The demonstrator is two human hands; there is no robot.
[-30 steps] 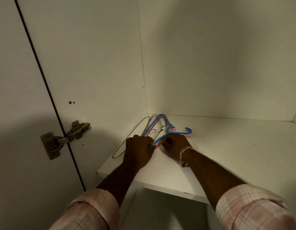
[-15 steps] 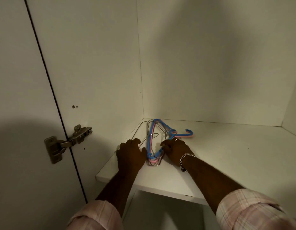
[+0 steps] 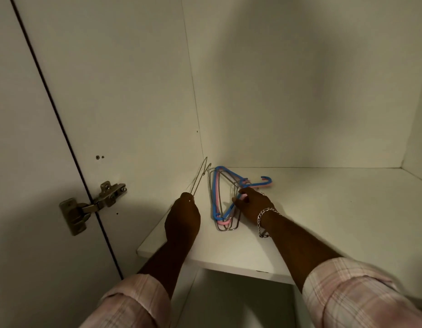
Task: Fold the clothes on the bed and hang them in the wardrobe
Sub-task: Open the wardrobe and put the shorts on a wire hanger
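Two rolled plaid sleeves (image 3: 352,292) sit nearest the camera, bare forearms reaching from them onto a white wardrobe shelf (image 3: 323,221).

The hangers (image 3: 225,197) are a small flat stack: a blue plastic one on top, a pink one under it, and thin wire ones beneath, their loops poking out at the near end. The blue and pink hooks (image 3: 266,181) point right, toward the back of the shelf. A separate wire hanger (image 3: 200,176) is thin, grey and tilted up off the shelf, its far tip close to the left wall.

The left hand (image 3: 182,214) is knuckles-up with fingers curled around the near end of the wire hanger, gripping it. The right hand (image 3: 253,204), with a chain bracelet (image 3: 264,218) at the wrist, lies palm-down over the right side of the stack, fingertips hooked on the blue and pink arms near the necks; it holds them against the shelf.

The stack lies between the two hands, just right of the left hand and partly under the right. It sits in the shelf's left rear part, near the corner. A metal hinge (image 3: 94,204) joins the door to the left wall, left of the shelf edge.
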